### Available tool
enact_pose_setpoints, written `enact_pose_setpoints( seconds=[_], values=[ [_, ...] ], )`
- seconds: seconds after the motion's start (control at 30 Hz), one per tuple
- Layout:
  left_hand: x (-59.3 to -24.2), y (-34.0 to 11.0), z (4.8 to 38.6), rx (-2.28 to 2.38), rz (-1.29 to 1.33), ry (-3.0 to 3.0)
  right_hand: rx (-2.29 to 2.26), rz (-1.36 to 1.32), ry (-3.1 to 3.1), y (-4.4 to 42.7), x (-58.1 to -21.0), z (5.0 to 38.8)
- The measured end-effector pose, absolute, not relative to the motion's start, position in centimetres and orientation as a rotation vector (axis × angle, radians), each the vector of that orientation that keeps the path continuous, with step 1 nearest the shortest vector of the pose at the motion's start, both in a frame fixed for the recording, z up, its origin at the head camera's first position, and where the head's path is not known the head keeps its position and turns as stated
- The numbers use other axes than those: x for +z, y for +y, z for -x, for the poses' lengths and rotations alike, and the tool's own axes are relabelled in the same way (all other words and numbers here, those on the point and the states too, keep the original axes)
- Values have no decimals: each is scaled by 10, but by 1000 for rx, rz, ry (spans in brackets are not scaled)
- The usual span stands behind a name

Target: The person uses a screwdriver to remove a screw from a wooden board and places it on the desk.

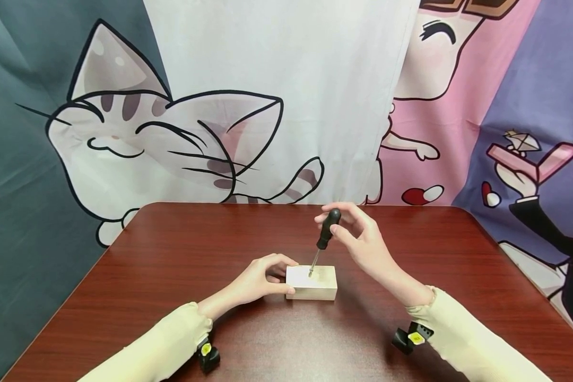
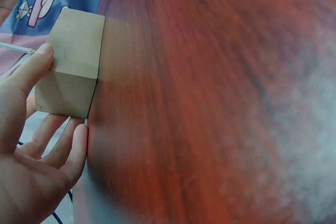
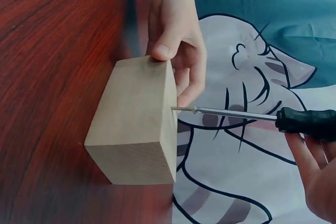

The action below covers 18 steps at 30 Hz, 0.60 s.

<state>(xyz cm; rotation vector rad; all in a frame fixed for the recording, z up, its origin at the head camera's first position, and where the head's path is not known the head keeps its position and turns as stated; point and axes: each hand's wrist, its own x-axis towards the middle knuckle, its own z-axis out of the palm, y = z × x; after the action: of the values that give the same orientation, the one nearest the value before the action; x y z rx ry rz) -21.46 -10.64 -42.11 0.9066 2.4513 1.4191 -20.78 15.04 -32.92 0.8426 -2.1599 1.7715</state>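
A pale wooden block [image 1: 311, 293] lies on the table, and my left hand [image 1: 262, 278] grips its left end between thumb and fingers. In the left wrist view, the thumb of my left hand [image 2: 31, 156] presses on an edge of the block [image 2: 76, 45]. My right hand [image 1: 363, 239] holds a screwdriver by its black handle [image 1: 328, 229], tilted above the block. The right wrist view shows a screw [image 3: 181, 108] standing in the block's top face [image 3: 169, 124], with the screwdriver's shaft [image 3: 236, 114] lined up at its head. My right hand [image 3: 320, 182] is partly cut off there.
The brown table [image 1: 196, 239] extends around the block on all sides. Behind its far edge hangs a printed cloth [image 1: 267, 53] with a cartoon cat. Each sleeve carries a small black device at the wrist, on the left [image 1: 209, 356] and on the right [image 1: 410, 337].
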Motion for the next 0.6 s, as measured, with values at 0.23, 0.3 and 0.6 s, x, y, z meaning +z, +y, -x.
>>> enact_pose_setpoints(
  seconds=[0.23,0.3,0.6],
  values=[
    [-420,-106,214,1425,-902,2452,1733,-683,-2205,147,-327,205],
    [-421,-106,214,1429,-906,2448,1728,-675,-2217,148,-327,206],
    [-422,-106,217,1440,-902,2415,1706,-717,-2258,150,-325,206]
  ],
)
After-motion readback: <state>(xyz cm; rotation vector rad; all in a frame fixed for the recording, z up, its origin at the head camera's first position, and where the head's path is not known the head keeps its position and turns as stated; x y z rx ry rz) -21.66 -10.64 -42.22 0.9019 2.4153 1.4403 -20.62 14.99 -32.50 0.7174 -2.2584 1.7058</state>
